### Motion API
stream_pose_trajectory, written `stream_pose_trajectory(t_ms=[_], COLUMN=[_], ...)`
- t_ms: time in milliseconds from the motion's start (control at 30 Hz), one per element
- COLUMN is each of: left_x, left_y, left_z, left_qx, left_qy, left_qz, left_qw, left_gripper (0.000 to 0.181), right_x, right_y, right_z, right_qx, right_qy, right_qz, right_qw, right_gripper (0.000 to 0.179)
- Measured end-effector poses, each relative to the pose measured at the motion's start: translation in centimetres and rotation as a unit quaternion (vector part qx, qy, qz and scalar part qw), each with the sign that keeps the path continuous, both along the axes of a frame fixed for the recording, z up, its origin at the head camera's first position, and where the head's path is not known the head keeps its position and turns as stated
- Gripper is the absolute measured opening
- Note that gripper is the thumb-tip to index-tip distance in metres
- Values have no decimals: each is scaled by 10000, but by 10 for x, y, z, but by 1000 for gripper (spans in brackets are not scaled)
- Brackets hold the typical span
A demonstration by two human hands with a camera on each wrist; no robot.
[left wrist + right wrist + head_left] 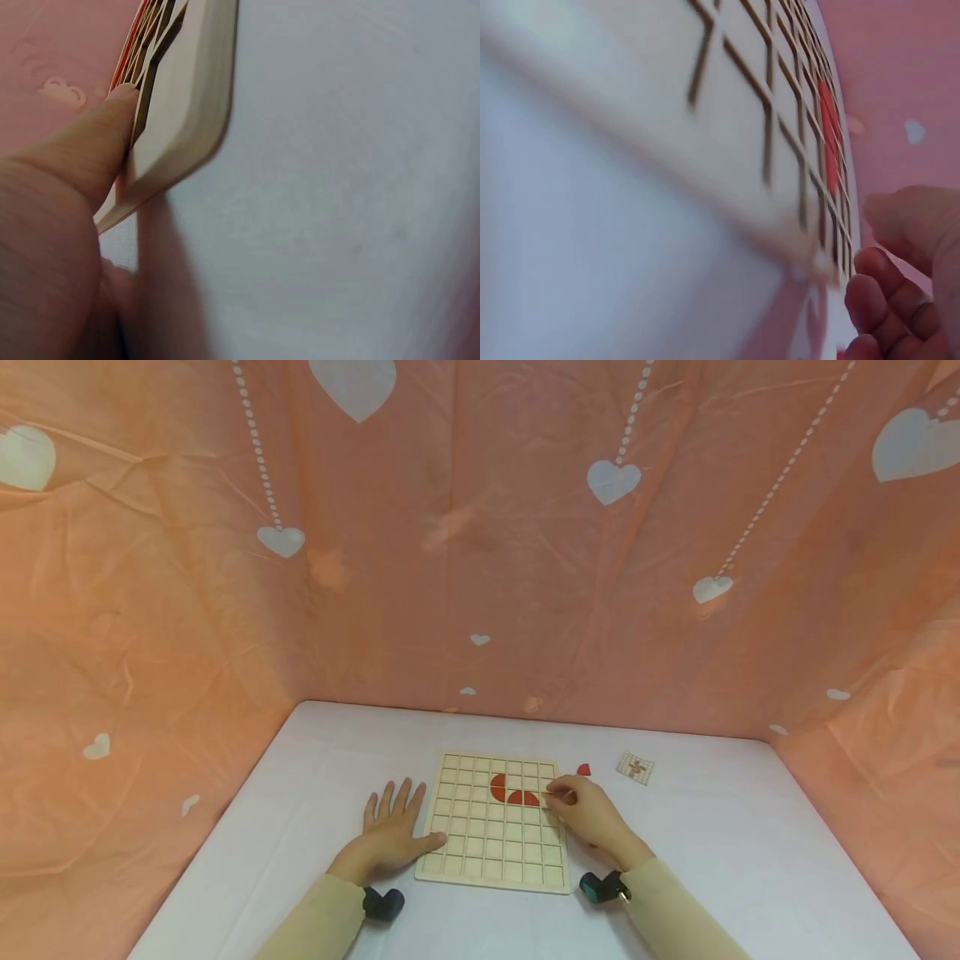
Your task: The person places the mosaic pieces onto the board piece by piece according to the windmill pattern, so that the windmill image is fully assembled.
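A square wooden grid board (pixel 480 864) lies on the white table. Several red curved-edge pieces (pixel 531 798) sit in its cells, right of and above the middle. My left hand (pixel 393 835) has its fingers spread flat on the table, while the thumb (pixel 112 127) rests on the board's left border. At the board's right edge, my right hand (pixel 581 810) brings thumb and fingertips together, pinching a small thin piece (pixel 550 793) seen edge-on. The fingers largely hide that piece. Just beyond this hand, a loose red piece (pixel 583 770) lies on the table.
A small card (pixel 636 768) with a grid pattern lies on the table (pixel 720 827), to the right of the board. Orange cloth (pixel 480 568) with white hearts stands behind the table and at both sides. A dark camera is strapped to each wrist.
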State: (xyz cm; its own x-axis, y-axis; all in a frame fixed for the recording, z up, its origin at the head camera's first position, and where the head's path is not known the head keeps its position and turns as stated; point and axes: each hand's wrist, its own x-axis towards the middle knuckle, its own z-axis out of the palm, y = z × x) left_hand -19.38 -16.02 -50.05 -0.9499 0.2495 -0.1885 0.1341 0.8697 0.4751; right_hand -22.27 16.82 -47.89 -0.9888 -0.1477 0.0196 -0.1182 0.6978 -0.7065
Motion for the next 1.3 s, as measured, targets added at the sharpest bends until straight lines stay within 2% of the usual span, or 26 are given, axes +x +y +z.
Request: stream_pose_trajectory(t_ms=[167,267,467,633,967,1300], left_x=[-2,-2,-2,-3,0,-4], left_y=[0,0,-1,-1,1,-1], left_z=[-4,-5,-7,-8,-2,-12], left_qx=[-97,30,-19,-18,33,25], left_qy=[34,58,24,55,-45,136], left_qz=[39,38,63,47,-5,32], left_qw=[9999,10000,10000,10000,10000,9999], left_gripper=[100,101,102,103,103,101], right_x=[8,14,22,25,25,23], right_y=[31,49,69,73,71,63], right_z=[6,6,2,-2,-6,-2], right_qx=[-21,20,39,202,220,326], right_qy=[-458,-633,-812,-817,-763,-514], right_qz=[-375,-525,-596,-565,-600,-562], right_qw=[9982,9966,9949,9948,9950,9966], right_gripper=[27,29,34,35,23,17])
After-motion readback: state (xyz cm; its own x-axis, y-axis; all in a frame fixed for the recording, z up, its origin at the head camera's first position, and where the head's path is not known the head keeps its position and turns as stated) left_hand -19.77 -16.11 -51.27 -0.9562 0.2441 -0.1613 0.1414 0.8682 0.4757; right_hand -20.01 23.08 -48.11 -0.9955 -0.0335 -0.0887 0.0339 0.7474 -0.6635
